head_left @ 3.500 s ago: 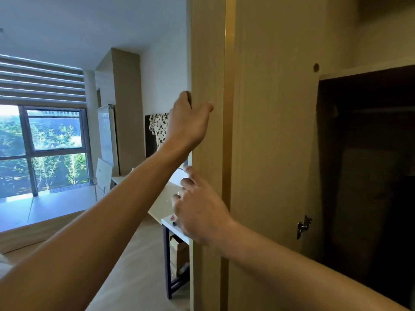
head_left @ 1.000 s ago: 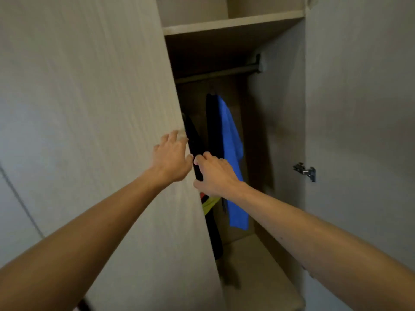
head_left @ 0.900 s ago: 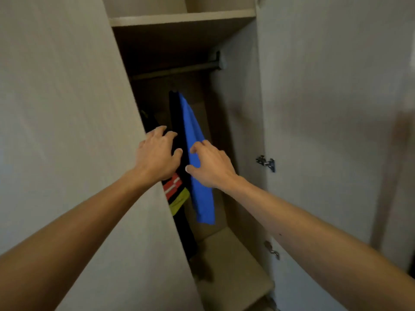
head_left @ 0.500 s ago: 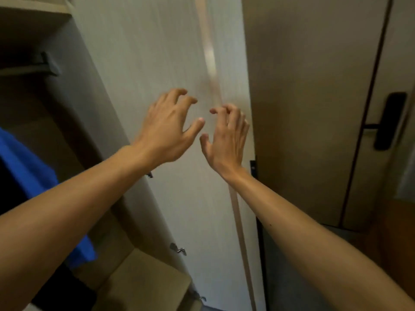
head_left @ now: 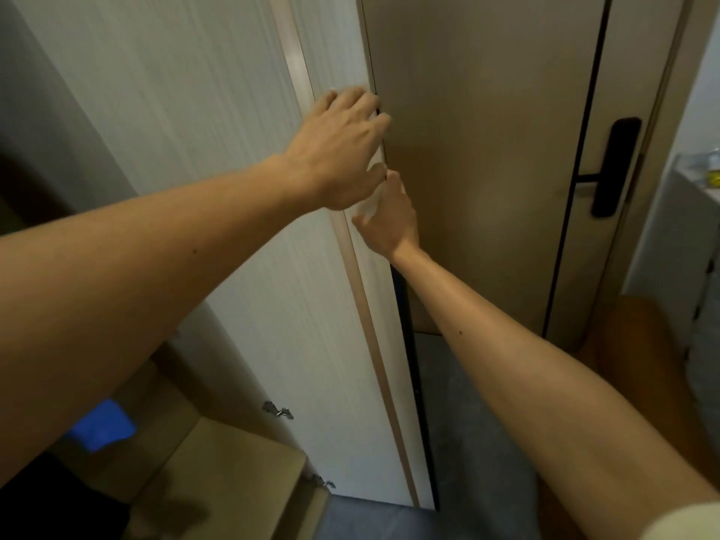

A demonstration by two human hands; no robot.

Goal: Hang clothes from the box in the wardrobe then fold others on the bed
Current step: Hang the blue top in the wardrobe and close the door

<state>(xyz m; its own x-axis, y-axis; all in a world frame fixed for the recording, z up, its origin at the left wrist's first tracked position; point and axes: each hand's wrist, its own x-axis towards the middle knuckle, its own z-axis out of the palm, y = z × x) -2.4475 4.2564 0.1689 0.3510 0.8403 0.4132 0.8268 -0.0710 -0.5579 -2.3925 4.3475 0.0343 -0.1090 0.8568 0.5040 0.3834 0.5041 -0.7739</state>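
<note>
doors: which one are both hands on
The pale wood-grain wardrobe door: left hand and right hand sit on its outer edge. The beige door with the black handle is untouched.

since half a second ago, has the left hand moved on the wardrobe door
Yes. The left hand has crossed rightward over the pale strip on the wardrobe door and now reaches its free edge.

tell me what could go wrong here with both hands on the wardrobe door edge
Pinched fingers: the left hand and right hand both curl round the free edge of the wardrobe door, right at the narrow gap against the beige panel behind it. Pushing the door wider could trap them.
Strained hinge: the door looks wide open, so forcing it further may stress the metal hinge.
</note>
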